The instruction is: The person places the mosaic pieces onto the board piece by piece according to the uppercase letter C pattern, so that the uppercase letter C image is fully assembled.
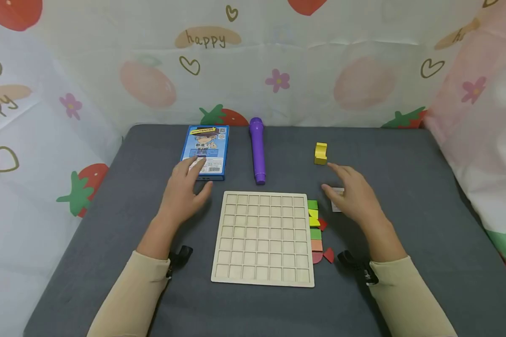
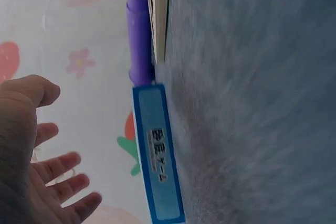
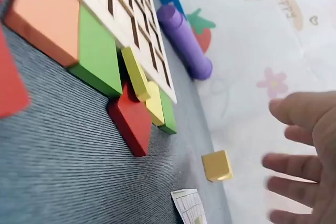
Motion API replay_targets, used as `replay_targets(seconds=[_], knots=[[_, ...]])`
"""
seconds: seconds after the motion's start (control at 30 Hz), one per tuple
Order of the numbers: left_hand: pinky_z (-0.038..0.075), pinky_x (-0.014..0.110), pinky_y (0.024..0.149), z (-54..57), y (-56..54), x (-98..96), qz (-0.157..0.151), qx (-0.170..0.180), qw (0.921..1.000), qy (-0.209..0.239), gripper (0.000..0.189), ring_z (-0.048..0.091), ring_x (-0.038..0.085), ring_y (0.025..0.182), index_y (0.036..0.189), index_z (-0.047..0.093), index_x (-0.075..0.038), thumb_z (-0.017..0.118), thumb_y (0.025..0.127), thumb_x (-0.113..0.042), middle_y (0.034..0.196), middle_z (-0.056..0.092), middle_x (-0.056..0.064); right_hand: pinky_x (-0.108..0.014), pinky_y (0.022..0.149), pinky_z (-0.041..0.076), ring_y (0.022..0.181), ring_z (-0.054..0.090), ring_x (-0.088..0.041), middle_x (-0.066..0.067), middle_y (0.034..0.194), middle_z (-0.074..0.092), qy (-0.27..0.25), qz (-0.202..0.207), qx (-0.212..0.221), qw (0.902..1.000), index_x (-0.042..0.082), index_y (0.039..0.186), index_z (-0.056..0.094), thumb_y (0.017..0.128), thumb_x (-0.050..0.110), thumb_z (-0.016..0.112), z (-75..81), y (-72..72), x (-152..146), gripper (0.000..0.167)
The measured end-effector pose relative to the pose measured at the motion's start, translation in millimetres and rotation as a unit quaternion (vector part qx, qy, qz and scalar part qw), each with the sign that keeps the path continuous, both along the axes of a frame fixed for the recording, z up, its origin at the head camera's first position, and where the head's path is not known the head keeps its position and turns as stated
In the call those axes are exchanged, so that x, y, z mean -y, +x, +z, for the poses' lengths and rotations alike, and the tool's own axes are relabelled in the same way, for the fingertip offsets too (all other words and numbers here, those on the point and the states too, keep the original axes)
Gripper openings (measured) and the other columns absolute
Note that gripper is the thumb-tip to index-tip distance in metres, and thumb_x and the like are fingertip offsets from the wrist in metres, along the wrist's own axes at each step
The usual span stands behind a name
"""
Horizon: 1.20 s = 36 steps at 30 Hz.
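Observation:
My left hand [image 1: 179, 199] hovers over the near end of a blue card-game box [image 1: 206, 145], fingers spread and holding nothing. In the left wrist view, air shows between the fingers and the box. On the other side, my right hand [image 1: 356, 199] is held above the table with its fingers extended and nothing in it. Just beyond its fingertips stands a yellow block [image 1: 320, 153] with a curved notch. A small printed card [image 3: 189, 205] lies below this hand, which partly hides it in the head view. Between the hands lies a pale wooden grid board [image 1: 261, 282].
A purple microphone-shaped object [image 1: 258, 152] lies behind the board. Along the board's right edge are several coloured blocks, including a green block [image 1: 315, 234], an orange block [image 1: 316, 245] and a red wedge [image 1: 329, 255]. A printed cloth [image 1: 253, 70] hangs behind the grey table.

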<state>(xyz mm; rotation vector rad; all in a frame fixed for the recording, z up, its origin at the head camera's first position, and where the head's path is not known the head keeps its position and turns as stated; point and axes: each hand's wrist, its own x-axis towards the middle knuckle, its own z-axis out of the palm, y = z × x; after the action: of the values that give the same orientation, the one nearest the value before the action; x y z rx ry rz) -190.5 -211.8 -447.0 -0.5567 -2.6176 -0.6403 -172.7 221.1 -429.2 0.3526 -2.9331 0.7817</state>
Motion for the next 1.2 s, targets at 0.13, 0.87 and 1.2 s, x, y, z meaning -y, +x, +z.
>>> replay_targets(seconds=[0.13, 0.87, 1.2], knots=[[0.044, 0.057, 0.098, -3.7, 12.2, -3.0, -0.048, 0.016, 0.9983, 0.030, 0.057, 0.052, 0.039, 0.122, 0.147, 0.054, -0.002, 0.071, 0.096, -0.021, 0.135, 0.055, 0.022, -0.051, 0.084, 0.051, 0.104, 0.059, -0.033, -0.015, 0.115, 0.062, -0.029, 0.050, 0.050, 0.9971, 0.003, 0.146, 0.055, 0.096, 0.020, 0.073, -0.8, 9.2, 1, 0.055], [0.038, 0.034, 0.067, -38.6, 31.6, 4.4, -0.110, 0.251, 0.9563, 0.102, 0.045, 0.044, 0.015, 0.065, 0.140, 0.062, -0.009, 0.073, 0.097, -0.017, 0.085, 0.057, -0.005, -0.033, 0.063, 0.041, 0.066, 0.048, -0.014, 0.002, 0.071, 0.051, 0.005, 0.111, 0.139, 0.9840, 0.006, 0.104, 0.074, 0.087, 0.013, 0.080, -22.2, 28.9, 18, 0.020], [0.033, 0.036, 0.069, -41.3, 34.4, 0.1, -0.129, 0.166, 0.9776, 0.010, 0.041, 0.038, 0.013, 0.068, 0.134, 0.070, -0.015, 0.077, 0.094, -0.019, 0.078, 0.045, -0.005, -0.033, 0.060, 0.039, 0.062, 0.047, -0.014, 0.001, 0.069, 0.051, 0.010, 0.089, 0.134, 0.9868, 0.006, 0.099, 0.072, 0.084, 0.014, 0.081, -21.8, 31.1, 21, 0.019]])
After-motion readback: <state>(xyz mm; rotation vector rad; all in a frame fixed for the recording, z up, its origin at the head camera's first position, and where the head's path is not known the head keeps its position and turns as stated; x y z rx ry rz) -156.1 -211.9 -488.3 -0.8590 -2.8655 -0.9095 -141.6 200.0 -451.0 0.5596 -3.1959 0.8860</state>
